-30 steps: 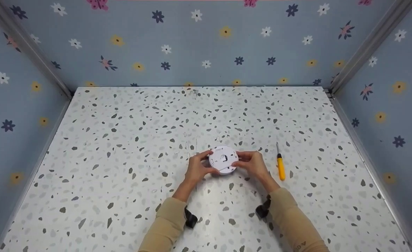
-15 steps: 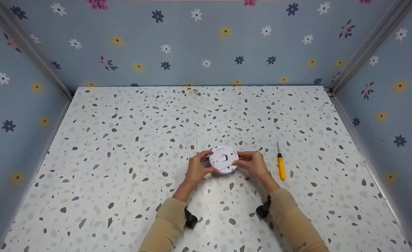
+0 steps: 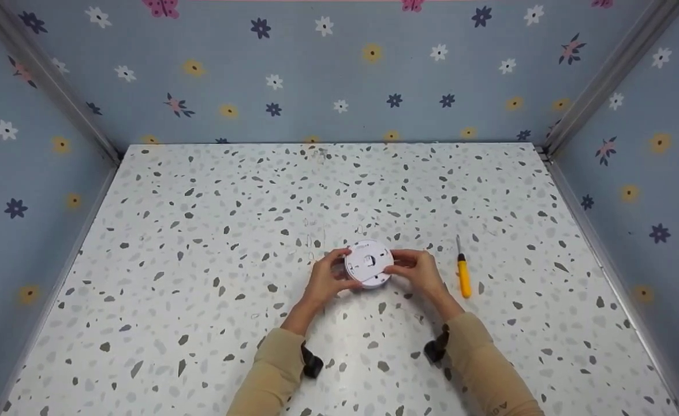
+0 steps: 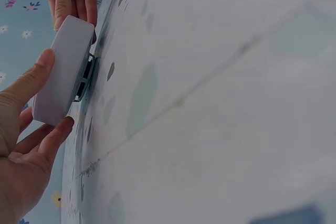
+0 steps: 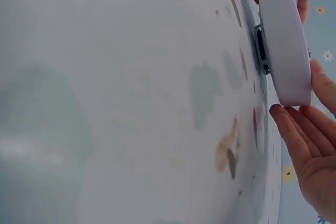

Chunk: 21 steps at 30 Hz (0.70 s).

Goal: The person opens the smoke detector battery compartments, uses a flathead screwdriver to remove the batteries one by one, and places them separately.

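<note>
A round white smoke detector [image 3: 365, 263] is held with its slotted back plate facing up. From the left, my left hand [image 3: 323, 278] grips its rim, thumb at the near side and a finger at the far side. My right hand [image 3: 420, 270] holds the opposite rim, its thumb on the top edge. In the left wrist view the smoke detector [image 4: 65, 72] shows a smooth side wall and a raised dark vent beneath, close over the table. The right wrist view shows the same white side [image 5: 286, 51] between the fingers of both hands.
A screwdriver [image 3: 463, 277] with a yellow handle lies to the right of my right hand, its tip pointing away. The speckled table [image 3: 201, 323] ends at a blue flowered wall [image 3: 316, 63] behind, with panels on both sides.
</note>
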### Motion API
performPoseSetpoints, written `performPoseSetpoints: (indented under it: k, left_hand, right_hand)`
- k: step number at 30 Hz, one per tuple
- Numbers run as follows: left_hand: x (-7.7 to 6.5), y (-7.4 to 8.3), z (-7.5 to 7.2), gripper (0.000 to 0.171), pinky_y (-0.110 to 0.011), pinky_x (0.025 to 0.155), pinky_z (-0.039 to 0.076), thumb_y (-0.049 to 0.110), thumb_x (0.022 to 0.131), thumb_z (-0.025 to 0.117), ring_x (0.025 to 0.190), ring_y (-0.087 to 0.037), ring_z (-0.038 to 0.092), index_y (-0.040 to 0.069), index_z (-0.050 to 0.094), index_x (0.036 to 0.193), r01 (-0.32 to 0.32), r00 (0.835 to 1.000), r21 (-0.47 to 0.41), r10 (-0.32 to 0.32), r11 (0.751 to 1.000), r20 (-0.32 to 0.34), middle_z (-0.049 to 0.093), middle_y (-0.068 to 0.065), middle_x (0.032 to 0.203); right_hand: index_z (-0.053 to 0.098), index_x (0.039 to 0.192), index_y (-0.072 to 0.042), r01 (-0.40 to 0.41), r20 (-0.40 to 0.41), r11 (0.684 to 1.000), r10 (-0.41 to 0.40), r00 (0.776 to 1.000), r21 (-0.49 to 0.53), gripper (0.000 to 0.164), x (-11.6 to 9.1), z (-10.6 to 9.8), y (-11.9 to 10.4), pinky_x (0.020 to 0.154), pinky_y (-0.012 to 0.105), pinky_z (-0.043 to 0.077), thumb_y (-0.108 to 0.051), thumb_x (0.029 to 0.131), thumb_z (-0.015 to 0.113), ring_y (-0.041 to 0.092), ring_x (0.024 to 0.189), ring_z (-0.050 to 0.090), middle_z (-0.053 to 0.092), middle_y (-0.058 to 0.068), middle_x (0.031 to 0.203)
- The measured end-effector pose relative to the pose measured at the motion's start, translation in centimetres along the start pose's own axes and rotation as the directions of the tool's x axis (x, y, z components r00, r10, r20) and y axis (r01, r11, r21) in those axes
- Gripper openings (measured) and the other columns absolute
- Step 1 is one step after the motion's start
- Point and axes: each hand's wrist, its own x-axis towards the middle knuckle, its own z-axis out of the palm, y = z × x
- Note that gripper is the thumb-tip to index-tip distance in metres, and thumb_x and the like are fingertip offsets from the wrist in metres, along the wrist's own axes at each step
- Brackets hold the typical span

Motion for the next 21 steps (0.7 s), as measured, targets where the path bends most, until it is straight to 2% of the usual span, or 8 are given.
performPoseSetpoints:
  k: [6,15,21]
  left_hand:
    - [-0.1,0.0,0.1,0.081,-0.027,0.085,0.045,0.006,0.059,0.08,0.11,-0.03,0.046,-0.002,0.038,0.128,-0.021,0.999,0.015,0.021,1.0,0.024,0.043,-0.019,0.124]
    - [-0.1,0.0,0.6,0.094,-0.024,0.09,0.041,0.009,0.059,0.081,0.117,-0.031,0.04,-0.004,0.027,0.134,-0.032,0.999,0.06,0.031,0.998,0.015,0.033,-0.02,0.132]
    - [-0.1,0.1,0.9,0.096,-0.028,0.097,0.033,0.016,0.057,0.082,0.117,-0.03,0.039,-0.006,0.028,0.134,-0.044,0.999,0.166,0.047,0.985,-0.011,0.036,-0.022,0.13]
  right_hand:
    - [0.063,0.107,-0.007,0.034,-0.01,0.999,-0.034,0.999,-0.03,0.047,-0.2,-0.3,-0.3,0.076,0.026,0.049,-0.02,0.065,0.077,0.017,0.086,0.061,0.064,0.006,0.099]
    - [0.064,0.104,-0.006,0.109,-0.025,0.991,-0.112,0.993,-0.082,0.04,-0.6,-0.5,-0.8,0.075,0.025,0.049,-0.016,0.067,0.076,0.018,0.087,0.059,0.063,0.006,0.099]
    - [0.065,0.102,-0.004,0.191,-0.004,0.978,-0.192,0.981,-0.088,0.036,-1.0,-0.4,-1.6,0.078,0.037,0.048,-0.014,0.069,0.075,0.023,0.089,0.057,0.063,0.009,0.098]
